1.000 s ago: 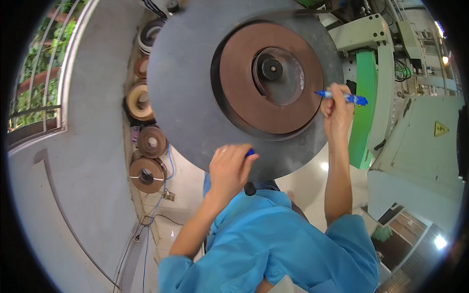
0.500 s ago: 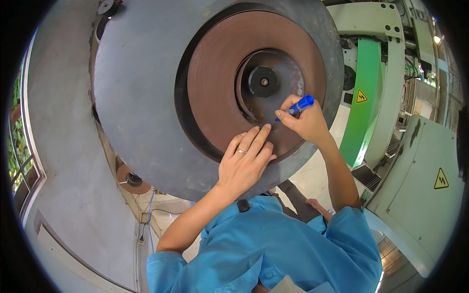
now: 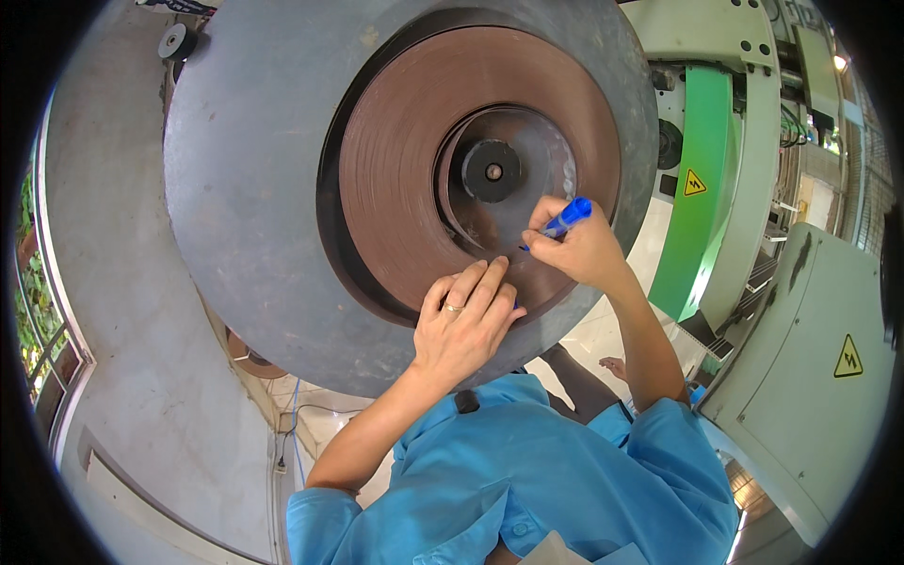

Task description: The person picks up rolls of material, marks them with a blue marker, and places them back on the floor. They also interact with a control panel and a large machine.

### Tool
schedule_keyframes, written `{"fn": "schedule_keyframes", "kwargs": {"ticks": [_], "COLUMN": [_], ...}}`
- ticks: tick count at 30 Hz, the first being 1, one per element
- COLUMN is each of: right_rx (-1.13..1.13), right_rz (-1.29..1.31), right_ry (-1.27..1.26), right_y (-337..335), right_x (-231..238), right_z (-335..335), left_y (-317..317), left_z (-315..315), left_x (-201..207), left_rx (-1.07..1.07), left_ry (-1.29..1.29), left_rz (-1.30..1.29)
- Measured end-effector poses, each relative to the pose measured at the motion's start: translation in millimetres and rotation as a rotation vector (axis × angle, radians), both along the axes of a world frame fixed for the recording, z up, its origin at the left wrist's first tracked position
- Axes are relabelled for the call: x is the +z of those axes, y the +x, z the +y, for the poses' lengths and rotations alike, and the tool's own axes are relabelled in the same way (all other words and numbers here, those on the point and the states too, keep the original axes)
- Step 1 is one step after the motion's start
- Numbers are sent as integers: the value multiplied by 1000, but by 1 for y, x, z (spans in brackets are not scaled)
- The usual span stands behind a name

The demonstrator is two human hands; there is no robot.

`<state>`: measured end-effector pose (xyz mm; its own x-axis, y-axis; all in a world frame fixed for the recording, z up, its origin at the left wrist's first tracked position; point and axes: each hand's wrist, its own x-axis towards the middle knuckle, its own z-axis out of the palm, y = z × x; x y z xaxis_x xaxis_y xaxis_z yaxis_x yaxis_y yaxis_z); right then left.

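Observation:
A large roll of wound brown strip lies against a wide grey disc, around a dark inner core with a black round hub. My right hand grips a blue marker pen, its dark tip pointing down-left at the roll's inner edge below the hub. My left hand, with a ring on one finger, lies on the lower part of the roll. Its fingers are stretched out, their tips just below the marker tip. A small bit of blue shows beside its thumb; I cannot tell what it is.
Machinery with a green panel and a pale cabinet with warning signs stands at the right. A grey wall runs along the left. Another brown roll and cables are low at left. Another person's hand shows behind my right arm.
The roll and disc sit slightly further left and lower in the view. Both hands have shifted a little with them, and the marker is still in my right hand.

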<state>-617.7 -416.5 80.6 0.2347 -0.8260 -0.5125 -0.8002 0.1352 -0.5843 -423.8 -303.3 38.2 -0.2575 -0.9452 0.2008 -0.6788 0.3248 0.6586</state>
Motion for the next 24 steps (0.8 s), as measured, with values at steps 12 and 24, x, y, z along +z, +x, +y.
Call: {"fn": "schedule_keyframes", "kwargs": {"ticks": [12,24], "right_rx": [-93,-184], "right_rz": [56,-4], "right_ry": [77,-45], "right_y": [7,4], "right_x": [1,2], "right_z": [-1,-1], "left_y": [2,6], "left_z": [-2,-3], "left_x": [0,3], "left_rx": [-5,-16], "left_ry": [-5,3], "left_rz": [17,43]}}
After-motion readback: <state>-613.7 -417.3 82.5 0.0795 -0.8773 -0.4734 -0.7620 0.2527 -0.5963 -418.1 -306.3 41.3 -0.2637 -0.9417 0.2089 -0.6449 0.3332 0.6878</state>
